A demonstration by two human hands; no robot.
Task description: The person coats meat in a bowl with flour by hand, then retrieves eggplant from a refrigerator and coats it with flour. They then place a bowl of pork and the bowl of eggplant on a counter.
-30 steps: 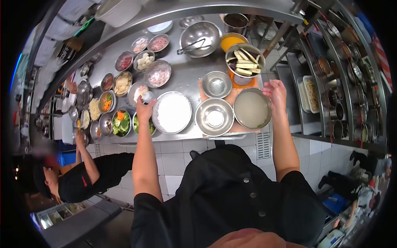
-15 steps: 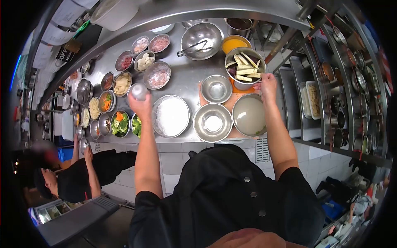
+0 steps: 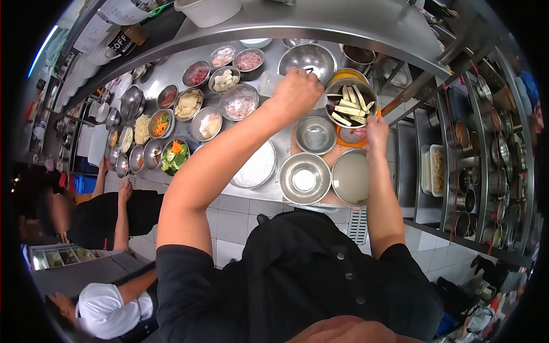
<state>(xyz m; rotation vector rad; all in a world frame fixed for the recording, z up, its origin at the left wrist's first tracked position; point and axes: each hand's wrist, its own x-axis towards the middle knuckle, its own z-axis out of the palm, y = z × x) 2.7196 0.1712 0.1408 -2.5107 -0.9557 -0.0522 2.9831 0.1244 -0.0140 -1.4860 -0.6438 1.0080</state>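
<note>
In the head view, my left hand (image 3: 298, 90) is closed around a translucent plastic container (image 3: 268, 84), tilted on its side. Its right end faces the bowl (image 3: 373, 96) of pale eggplant sticks (image 3: 350, 107); my fingers hide its middle. Fingers of my right hand (image 3: 376, 134) grip the near right rim of that bowl. Behind my left hand stands a large steel mixing bowl (image 3: 326, 60), with part of dark tongs (image 3: 310, 70) showing inside. Below the eggplant are two steel bowls (image 3: 316, 135) (image 3: 305, 179) and a bowl of cloudy liquid (image 3: 350, 177).
Left of my forearm are bowls of raw meat (image 3: 240, 106), tofu (image 3: 187, 105) and vegetables (image 3: 174, 156). A bowl of white powder (image 3: 255, 166) sits under it. Overhead runs a steel shelf (image 3: 320, 33); racks (image 3: 420, 166) stand right. Two people (image 3: 97, 223) (image 3: 108, 308) work left.
My left hand has moved right and away from me with the container, from the small bowls to beside the eggplant. A small bowl of pale food is now uncovered. My right hand keeps its hold.
</note>
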